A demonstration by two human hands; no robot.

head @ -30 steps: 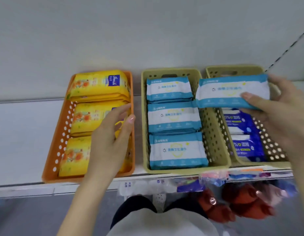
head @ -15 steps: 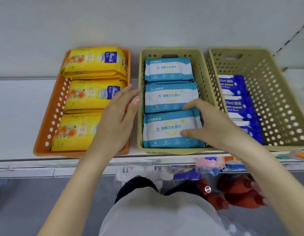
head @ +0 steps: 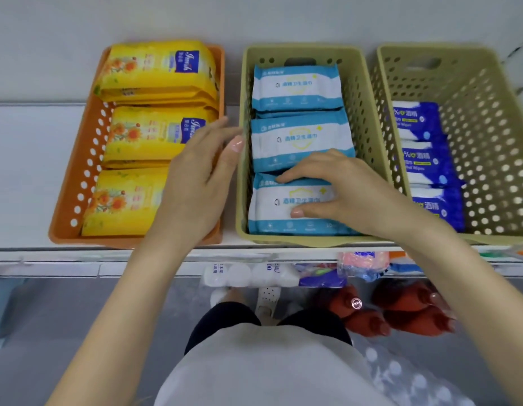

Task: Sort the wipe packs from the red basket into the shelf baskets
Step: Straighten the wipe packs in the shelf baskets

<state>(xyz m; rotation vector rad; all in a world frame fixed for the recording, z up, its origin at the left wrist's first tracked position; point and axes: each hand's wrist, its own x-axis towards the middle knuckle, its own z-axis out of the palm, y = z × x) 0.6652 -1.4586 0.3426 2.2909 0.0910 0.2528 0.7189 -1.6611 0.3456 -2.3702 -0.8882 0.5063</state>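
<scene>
Three baskets stand side by side on a white shelf. The middle olive basket (head: pixel 368 118) holds three light-blue wipe packs in a row. My right hand (head: pixel 342 194) holds the nearest light-blue wipe pack (head: pixel 272 212), which lies in the basket's front end, with fingers on its far edge and thumb on its face. My left hand (head: pixel 195 183) hovers open over the right rim of the orange basket (head: pixel 78 177), fingers straight and pointing at the gap between the baskets. No red basket is in view.
Yellow wipe packs (head: pixel 154 68) fill the orange basket. The right olive basket (head: pixel 494 142) holds dark-blue wipe packs (head: pixel 421 159) along its left side. Below the shelf edge lie white rolls (head: pixel 245 273) and red packaged goods (head: pixel 401 312).
My right hand carried a light-blue pack from above the right basket down into the front of the middle basket. My left hand shifted slightly toward the gap between the baskets.
</scene>
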